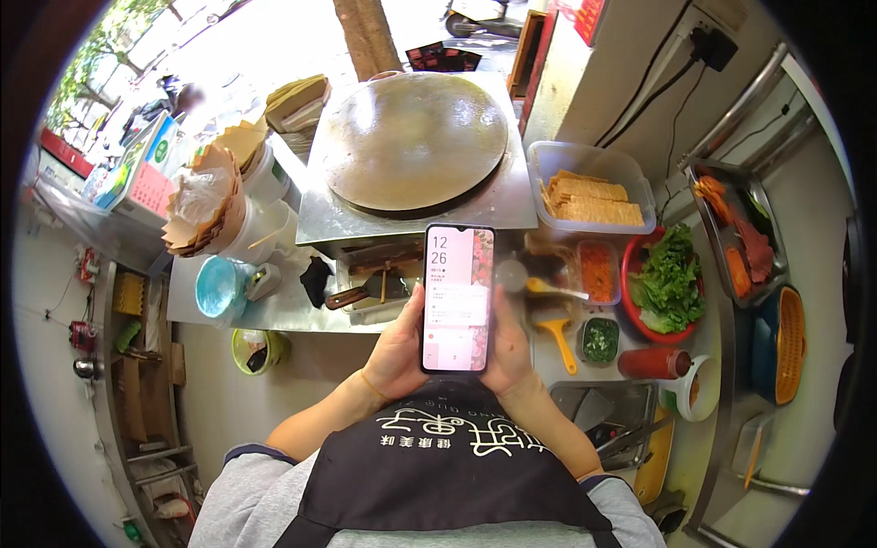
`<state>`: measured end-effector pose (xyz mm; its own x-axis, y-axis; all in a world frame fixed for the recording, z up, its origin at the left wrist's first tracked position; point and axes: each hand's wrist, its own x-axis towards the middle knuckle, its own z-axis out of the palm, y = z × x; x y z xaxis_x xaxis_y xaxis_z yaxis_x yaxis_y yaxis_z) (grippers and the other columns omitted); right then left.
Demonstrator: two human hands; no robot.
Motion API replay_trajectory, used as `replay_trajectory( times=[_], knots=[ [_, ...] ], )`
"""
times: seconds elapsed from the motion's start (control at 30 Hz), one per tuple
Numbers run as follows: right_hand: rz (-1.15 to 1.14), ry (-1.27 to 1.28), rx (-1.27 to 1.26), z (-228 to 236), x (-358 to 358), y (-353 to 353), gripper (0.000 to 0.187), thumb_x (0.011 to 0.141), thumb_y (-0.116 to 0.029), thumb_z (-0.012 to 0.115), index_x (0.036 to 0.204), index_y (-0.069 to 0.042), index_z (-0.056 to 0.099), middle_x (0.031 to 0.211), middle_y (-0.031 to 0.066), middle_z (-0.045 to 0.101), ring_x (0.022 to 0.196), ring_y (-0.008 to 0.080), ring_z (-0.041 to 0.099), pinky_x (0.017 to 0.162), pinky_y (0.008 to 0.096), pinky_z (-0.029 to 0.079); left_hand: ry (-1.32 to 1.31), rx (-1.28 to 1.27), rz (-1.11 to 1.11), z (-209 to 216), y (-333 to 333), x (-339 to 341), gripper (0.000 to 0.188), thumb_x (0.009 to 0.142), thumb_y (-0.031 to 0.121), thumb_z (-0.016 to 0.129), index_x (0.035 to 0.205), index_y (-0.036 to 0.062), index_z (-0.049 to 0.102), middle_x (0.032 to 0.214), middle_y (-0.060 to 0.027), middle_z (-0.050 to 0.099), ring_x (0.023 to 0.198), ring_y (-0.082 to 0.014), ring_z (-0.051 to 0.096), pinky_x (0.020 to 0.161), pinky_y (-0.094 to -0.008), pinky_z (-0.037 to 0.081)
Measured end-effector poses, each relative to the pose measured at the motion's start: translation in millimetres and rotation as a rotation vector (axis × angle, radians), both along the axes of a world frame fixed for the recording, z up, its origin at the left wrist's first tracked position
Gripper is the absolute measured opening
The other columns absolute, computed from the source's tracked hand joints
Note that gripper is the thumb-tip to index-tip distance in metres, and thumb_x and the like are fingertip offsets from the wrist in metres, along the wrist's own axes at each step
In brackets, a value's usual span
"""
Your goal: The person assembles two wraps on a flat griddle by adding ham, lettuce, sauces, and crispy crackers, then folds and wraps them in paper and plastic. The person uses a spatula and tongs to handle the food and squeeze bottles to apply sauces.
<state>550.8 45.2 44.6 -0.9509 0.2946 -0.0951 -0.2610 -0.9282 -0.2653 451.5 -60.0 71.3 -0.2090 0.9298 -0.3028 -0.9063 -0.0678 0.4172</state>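
Note:
A smartphone (459, 306) with a lit, pinkish screen stands upright in front of me, held between both hands. My left hand (396, 352) grips its left edge, fingers mostly hidden behind it. Along the right edge, my right hand (508, 347) is closed on the same phone. Just beyond the phone is a round griddle (416, 137) with a bare, shiny surface. Left of the phone, a wooden-handled scraper (347, 298) lies at the counter's near side; to the right rests a brush with a yellow handle (559, 343).
At right stand a clear bin of flat crackers (594, 196), a red bowl of lettuce (671, 283), a tub of orange shreds (598, 272), chopped greens (599, 340) and a red sauce bottle (654, 363). Paper bags (206, 205) and a blue tub (224, 288) occupy the left.

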Motion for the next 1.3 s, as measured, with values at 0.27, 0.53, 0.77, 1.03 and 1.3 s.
replay_trajectory(
  times=[0.27,0.53,0.77,1.03,1.3],
  knots=[
    [0.09,0.028,-0.046,-9,-7,11,0.055,0.102,-0.044,0.033,0.139,-0.004,0.04,0.134,0.0129,0.052,0.122,0.0236,0.052,0.104,0.041,0.042,0.031,-0.048,0.053,0,2,-3,0.057,0.102,0.048,0.028,0.14,0.0079,0.039,0.138,-0.0087,0.049,0.124,-0.0229,0.05,0.107,-0.0421,0.037],
    [0.039,0.066,0.086,0,-22,16,0.059,0.101,-0.047,0.031,0.139,-0.002,0.04,0.135,0.0123,0.051,0.122,0.0234,0.051,0.105,0.0397,0.039,0.134,-0.064,0.09,9,-5,-28,0.042,0.1,0.033,0.04,0.132,0.0074,0.046,0.127,-0.0064,0.055,0.117,-0.0181,0.053,0.103,-0.0373,0.039],
    [-0.107,-0.225,0.3,4,-40,0,0.057,0.101,-0.045,0.035,0.136,0.0,0.042,0.126,0.0125,0.057,0.114,0.018,0.055,0.097,0.0328,0.043,0.227,-0.156,0.205,1,-9,-48,0.032,0.094,0.017,0.055,0.123,0.0044,0.05,0.111,-0.0074,0.062,0.099,-0.0167,0.062,0.088,-0.0337,0.052],
    [-0.261,-0.565,0.444,-36,-20,7,0.041,0.101,-0.037,0.045,0.119,-0.001,0.054,0.049,-0.0047,0.04,0.039,0.005,0.033,0.038,0.0208,0.025,0.082,-0.134,0.143,-3,-22,-72,0.036,0.097,0.029,0.045,0.121,0.0039,0.054,0.113,-0.008,0.062,0.103,-0.0196,0.061,0.093,-0.037,0.047],
    [-0.07,-1.175,2.268,-177,90,-37,0.03,0.088,-0.021,0.06,0.115,-0.009,0.059,0.087,0.0142,0.059,0.078,0.0354,0.061,0.069,0.0448,0.05,0.06,-0.16,0.067,-10,-24,-88,0.039,0.097,0.033,0.045,0.121,0.0042,0.055,0.115,-0.0061,0.062,0.105,-0.0174,0.059,0.094,-0.0332,0.045]
  ],
)
